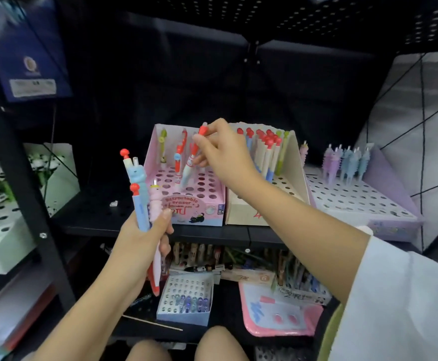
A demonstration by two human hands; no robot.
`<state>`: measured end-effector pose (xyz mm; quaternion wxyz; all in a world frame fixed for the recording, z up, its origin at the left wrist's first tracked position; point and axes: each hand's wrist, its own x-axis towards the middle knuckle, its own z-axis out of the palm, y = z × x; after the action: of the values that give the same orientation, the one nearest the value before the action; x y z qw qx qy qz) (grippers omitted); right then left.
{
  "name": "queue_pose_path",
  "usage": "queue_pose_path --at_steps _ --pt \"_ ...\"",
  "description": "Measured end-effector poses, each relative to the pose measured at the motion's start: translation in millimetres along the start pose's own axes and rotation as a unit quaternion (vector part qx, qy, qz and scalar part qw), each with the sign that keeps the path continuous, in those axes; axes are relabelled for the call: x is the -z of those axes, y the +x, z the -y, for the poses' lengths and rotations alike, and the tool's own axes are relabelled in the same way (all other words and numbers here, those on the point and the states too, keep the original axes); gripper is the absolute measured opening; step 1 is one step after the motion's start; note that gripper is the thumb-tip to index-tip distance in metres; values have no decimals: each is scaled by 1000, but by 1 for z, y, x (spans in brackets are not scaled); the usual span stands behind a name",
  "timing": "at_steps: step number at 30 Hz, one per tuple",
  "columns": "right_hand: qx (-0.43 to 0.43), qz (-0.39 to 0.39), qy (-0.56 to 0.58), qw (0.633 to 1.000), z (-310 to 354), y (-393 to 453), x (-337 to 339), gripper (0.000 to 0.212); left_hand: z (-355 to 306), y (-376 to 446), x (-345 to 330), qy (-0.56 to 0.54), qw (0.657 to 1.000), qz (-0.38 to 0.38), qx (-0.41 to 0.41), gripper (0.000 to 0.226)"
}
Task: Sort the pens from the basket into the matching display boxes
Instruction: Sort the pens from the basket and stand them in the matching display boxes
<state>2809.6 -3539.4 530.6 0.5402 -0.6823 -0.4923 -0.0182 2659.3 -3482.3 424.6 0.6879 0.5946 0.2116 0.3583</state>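
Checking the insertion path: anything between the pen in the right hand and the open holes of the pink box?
Nothing visible blocks it. The right hand pinches the red-capped pen by its top, tip over the pink box grid. Two pens stand just left of it; holes below and to the right look open.

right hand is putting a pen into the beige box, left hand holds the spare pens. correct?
Not quite. In the head view the right hand pinches a red-capped pen over the pink box, not the beige box beside it. The rest holds: the left hand holds the spare pens.
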Motion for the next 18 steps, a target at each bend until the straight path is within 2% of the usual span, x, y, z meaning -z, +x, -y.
queue_pose_path --at_steps 4,10,13,18 --pt "-10 0 -16 1000 1 8 -10 17 5 2 5 -11 1000 -8 2 12" --pt "6 15 -107 994 7 16 -16 16 10 5 8 -19 1000 -5 4 13" --pt "-17 52 -123 991 4 11 -19 15 11 5 9 -16 1000 1 3 12" --pt "-5 98 -256 962 -9 -5 -29 24 12 3 8 -16 1000 10 3 12"
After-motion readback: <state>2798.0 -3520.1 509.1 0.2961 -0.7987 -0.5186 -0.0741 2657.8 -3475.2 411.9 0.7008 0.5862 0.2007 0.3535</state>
